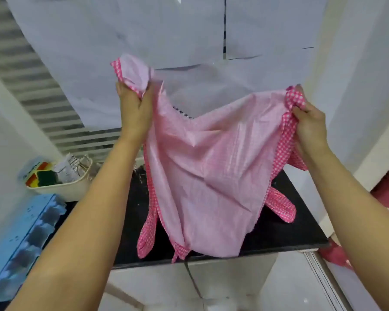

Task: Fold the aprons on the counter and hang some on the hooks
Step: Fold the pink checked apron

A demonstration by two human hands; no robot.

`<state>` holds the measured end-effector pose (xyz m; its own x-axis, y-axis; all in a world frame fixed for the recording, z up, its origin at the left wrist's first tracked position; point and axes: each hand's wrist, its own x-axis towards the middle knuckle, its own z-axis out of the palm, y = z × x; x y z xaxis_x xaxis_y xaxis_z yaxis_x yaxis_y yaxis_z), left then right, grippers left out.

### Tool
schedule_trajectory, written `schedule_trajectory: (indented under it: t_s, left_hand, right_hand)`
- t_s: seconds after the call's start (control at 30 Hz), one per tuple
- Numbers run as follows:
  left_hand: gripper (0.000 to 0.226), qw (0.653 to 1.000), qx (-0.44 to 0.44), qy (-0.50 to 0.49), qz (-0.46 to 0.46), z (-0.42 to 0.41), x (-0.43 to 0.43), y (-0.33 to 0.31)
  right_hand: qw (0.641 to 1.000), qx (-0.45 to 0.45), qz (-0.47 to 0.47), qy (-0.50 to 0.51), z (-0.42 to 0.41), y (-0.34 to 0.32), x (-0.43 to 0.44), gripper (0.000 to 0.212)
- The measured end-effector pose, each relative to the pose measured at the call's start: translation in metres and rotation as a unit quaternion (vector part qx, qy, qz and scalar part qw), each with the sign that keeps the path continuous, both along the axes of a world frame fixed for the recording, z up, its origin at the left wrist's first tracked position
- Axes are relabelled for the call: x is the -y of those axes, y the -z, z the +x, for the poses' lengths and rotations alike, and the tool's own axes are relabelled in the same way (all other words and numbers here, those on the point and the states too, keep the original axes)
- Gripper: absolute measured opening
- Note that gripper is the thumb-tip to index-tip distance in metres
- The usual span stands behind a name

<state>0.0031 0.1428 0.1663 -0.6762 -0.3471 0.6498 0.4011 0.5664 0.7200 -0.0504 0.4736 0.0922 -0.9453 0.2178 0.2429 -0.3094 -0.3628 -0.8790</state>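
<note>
Nearest on the left lies a blue moulded tray, and past it a cream basket of sponges sits beside the black counter, whose middle is hidden by cloth. The pale pink apron, crumpled and edged in brighter dotted trim, hangs spread above the counter with its ties trailing onto it. The left hand clenches one bunched upper corner and the right hand the other, before white sheets on the wall.

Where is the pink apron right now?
In the head view the pink apron hangs mid-frame over the black counter, its upper corners gripped by the left hand and the right hand.
</note>
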Motion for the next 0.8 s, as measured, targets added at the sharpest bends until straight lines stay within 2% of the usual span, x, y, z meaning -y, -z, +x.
schedule_trajectory:
  t_s: [0.07, 0.1, 0.13, 0.17, 0.2, 0.23, 0.27, 0.3, 0.33, 0.37, 0.4, 0.43, 0.47, 0.5, 0.57, 0.63, 0.7, 0.73, 0.8]
  left_hand:
    - [0.051, 0.986, -0.074, 0.036, -0.147, -0.004, -0.019, 0.003]
    - [0.050, 0.975, -0.067, 0.047, -0.206, -0.005, -0.026, 0.017]
    - [0.049, 0.966, -0.026, 0.065, -0.247, -0.007, -0.030, 0.037]
    - [0.051, 0.959, 0.050, 0.080, -0.268, -0.010, -0.029, 0.064]
    - [0.056, 0.944, 0.163, 0.085, -0.274, -0.012, -0.023, 0.096]
    - [0.060, 0.914, 0.281, 0.082, -0.282, -0.015, -0.014, 0.129]
    - [0.059, 0.866, 0.389, 0.077, -0.305, -0.010, -0.006, 0.155]
    - [0.055, 0.798, 0.488, 0.073, -0.345, -0.005, 0.002, 0.181]
    - [0.051, 0.718, 0.568, 0.085, -0.394, 0.003, 0.006, 0.200]
    - [0.050, 0.629, 0.636, 0.111, -0.433, 0.014, 0.008, 0.214]
    - [0.051, 0.556, 0.683, 0.132, -0.455, 0.024, 0.007, 0.223]
    - [0.053, 0.507, 0.709, 0.144, -0.468, 0.029, 0.008, 0.230]
    - [0.055, 0.487, 0.727, 0.144, -0.462, 0.028, 0.011, 0.234]
    - [0.056, 0.495, 0.737, 0.141, -0.439, 0.024, 0.014, 0.234]
    - [0.062, 0.532, 0.739, 0.127, -0.394, 0.010, 0.015, 0.230]
    - [0.072, 0.566, 0.733, 0.114, -0.360, -0.004, 0.011, 0.225]
    - [0.070, 0.599, 0.724, 0.089, -0.330, -0.018, 0.004, 0.223]
    - [0.062, 0.621, 0.712, 0.080, -0.319, -0.025, -0.001, 0.224]
    - [0.058, 0.658, 0.682, 0.077, -0.308, -0.038, -0.011, 0.220]
  right_hand:
    - [0.999, -0.028, -0.029, 0.033, -0.010, 0.000, -0.005, 0.042]
    - [0.998, -0.016, 0.009, 0.057, -0.012, 0.011, -0.009, 0.042]
    - [0.993, 0.009, 0.083, 0.088, -0.011, 0.025, -0.014, 0.038]
    - [0.971, 0.053, 0.203, 0.119, -0.009, 0.045, -0.020, 0.031]
    - [0.923, 0.102, 0.347, 0.128, -0.007, 0.066, -0.027, 0.026]
    - [0.844, 0.152, 0.506, 0.091, -0.005, 0.091, -0.035, 0.024]
    - [0.738, 0.195, 0.646, 0.000, 0.001, 0.114, -0.040, 0.025]
    - [0.620, 0.238, 0.738, -0.120, 0.008, 0.136, -0.046, 0.025]
    - [0.512, 0.274, 0.778, -0.238, 0.012, 0.154, -0.052, 0.022]
    - [0.436, 0.311, 0.777, -0.331, 0.018, 0.167, -0.055, 0.021]
    - [0.407, 0.353, 0.749, -0.385, 0.020, 0.177, -0.056, 0.020]
    - [0.406, 0.394, 0.724, -0.394, 0.019, 0.182, -0.057, 0.020]
    - [0.415, 0.400, 0.723, -0.381, 0.016, 0.187, -0.056, 0.019]
    - [0.443, 0.373, 0.741, -0.340, 0.008, 0.189, -0.053, 0.019]
    - [0.524, 0.278, 0.781, -0.197, -0.012, 0.193, -0.045, 0.022]
    - [0.641, 0.257, 0.718, -0.082, -0.032, 0.199, -0.038, 0.028]
    - [0.732, 0.237, 0.639, -0.010, -0.050, 0.204, -0.032, 0.014]
    - [0.758, 0.224, 0.612, 0.008, -0.058, 0.204, -0.030, 0.022]
    - [0.770, 0.203, 0.604, 0.008, -0.071, 0.207, -0.030, 0.034]
